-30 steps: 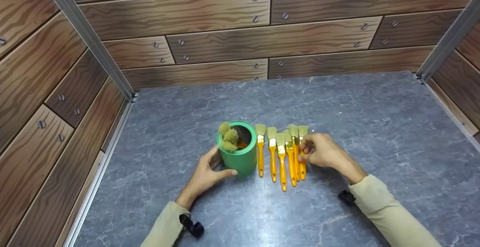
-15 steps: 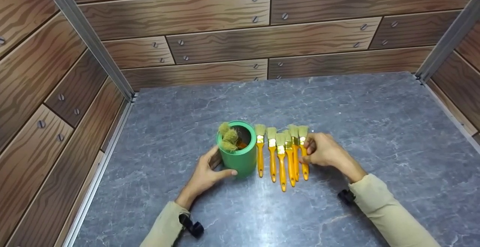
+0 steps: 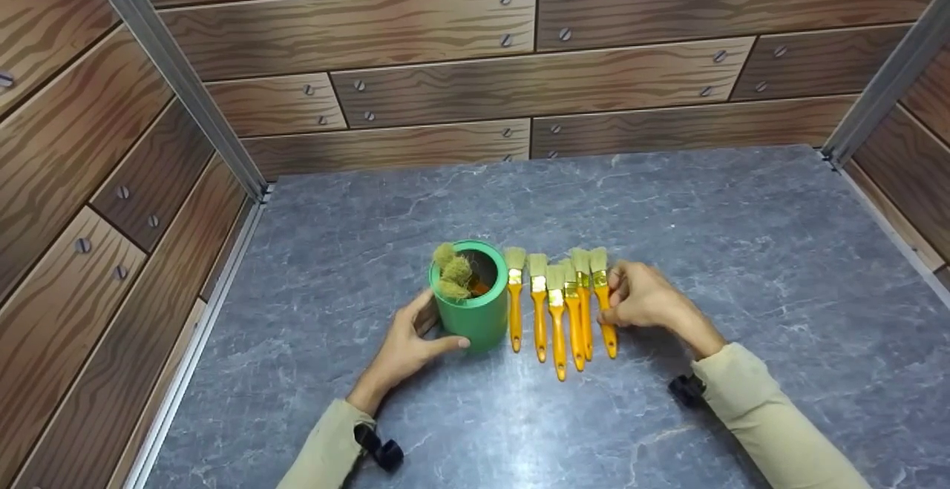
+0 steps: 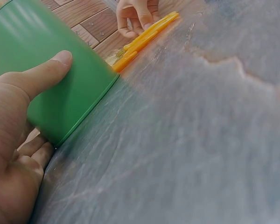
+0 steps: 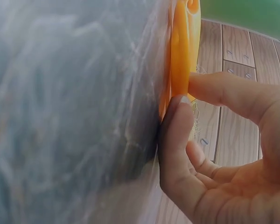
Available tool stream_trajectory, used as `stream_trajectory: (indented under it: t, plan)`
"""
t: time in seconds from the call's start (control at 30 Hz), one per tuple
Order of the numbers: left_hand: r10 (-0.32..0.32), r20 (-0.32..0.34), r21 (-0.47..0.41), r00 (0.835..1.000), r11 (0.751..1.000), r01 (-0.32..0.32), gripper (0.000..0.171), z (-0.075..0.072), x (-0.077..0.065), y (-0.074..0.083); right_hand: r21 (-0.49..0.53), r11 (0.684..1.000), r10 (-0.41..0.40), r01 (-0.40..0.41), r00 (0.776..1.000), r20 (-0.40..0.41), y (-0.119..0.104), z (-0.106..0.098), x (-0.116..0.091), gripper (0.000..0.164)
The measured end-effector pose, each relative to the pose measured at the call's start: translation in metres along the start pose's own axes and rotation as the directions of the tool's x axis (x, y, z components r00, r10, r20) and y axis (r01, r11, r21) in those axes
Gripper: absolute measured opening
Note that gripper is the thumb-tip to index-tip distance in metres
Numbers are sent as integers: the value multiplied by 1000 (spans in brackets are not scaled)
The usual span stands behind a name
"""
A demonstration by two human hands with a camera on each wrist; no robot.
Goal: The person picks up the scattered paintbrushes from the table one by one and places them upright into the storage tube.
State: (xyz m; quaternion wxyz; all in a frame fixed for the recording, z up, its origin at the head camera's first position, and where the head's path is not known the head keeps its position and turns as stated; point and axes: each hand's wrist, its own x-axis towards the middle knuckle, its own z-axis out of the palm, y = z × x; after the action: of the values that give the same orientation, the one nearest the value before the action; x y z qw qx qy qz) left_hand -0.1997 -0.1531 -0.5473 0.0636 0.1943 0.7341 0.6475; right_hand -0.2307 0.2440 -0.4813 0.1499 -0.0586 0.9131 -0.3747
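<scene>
My left hand [image 3: 407,342] holds the side of a green can [image 3: 476,324], its thumb across the front and its fingers round the left side. The can stands upright, with several brush heads [image 3: 454,270] showing bristles-up inside its rim. Right of the can, several flat paintbrushes [image 3: 559,333] with orange handles and pale bristles lie in a row, bristles away from me. At the row's right end my right hand [image 3: 644,297] pinches the handle of the last paintbrush [image 3: 608,337]. In the right wrist view, thumb and forefinger meet at that orange handle [image 5: 179,51].
A grey marbled tabletop [image 3: 482,415] lies under everything. Wood-patterned panels [image 3: 445,81] form the back and side walls, with metal corner posts [image 3: 178,81] between them. Each sleeve carries a black strap, one being the left strap [image 3: 378,448].
The right-end paintbrush has turned slightly, its handle end shifting right, away from the row. My right hand has moved a little to the right with it. The left hand and can stay put.
</scene>
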Motion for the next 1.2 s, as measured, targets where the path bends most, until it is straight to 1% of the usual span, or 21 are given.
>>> stream_trajectory:
  t: [0.27, 0.5, 0.63, 0.73, 0.8, 0.87, 0.97, 1.03, 1.1, 1.2]
  plan:
    - [6, -3, -8, 1000, 1000, -6, 102, 1, 1, -1, 1, 1000, -14, 14, 1000, 13, 1, -4, 0, 45]
    - [19, 0, -7, 1000, 1000, -19, 101, 1, 0, -1, 45, 999, 0, 0, 1000, 13, -5, -15, -6, 38]
    - [26, -3, -11, 1000, 1000, -26, 102, 0, 1, -2, 42, 999, -32, 32, 999, -6, -10, -23, -11, 35]
    - [27, 0, -11, 1000, 1000, -27, 102, 1, 0, -1, 33, 997, -72, 74, 997, -32, -14, -29, -17, 34]
    - [17, 2, -6, 1000, 1000, -17, 102, 1, 0, -1, 42, 995, -93, 95, 995, -45, -16, -32, -22, 33]
    - [9, 2, -2, 1000, 1000, -9, 101, 1, 0, -1, 73, 991, -109, 112, 993, -45, -20, -35, -26, 33]
    - [2, -1, -4, 1000, 1000, -2, 101, 1, 0, 0, 159, 978, -130, 133, 991, -31, -27, -39, -30, 34]
    - [-2, -7, -9, 1000, 1000, 2, 101, 1, 0, 1, 220, 962, -159, 164, 987, -38, -33, -40, -31, 33]
    - [0, -9, -13, 1000, 1000, 0, 101, 1, 0, 1, 267, 943, -190, 201, 980, -68, -40, -41, -31, 31]
    - [3, -7, -18, 1000, 1000, -3, 102, 1, 1, 0, 307, 917, -225, 253, 966, -124, -52, -41, -29, 28]
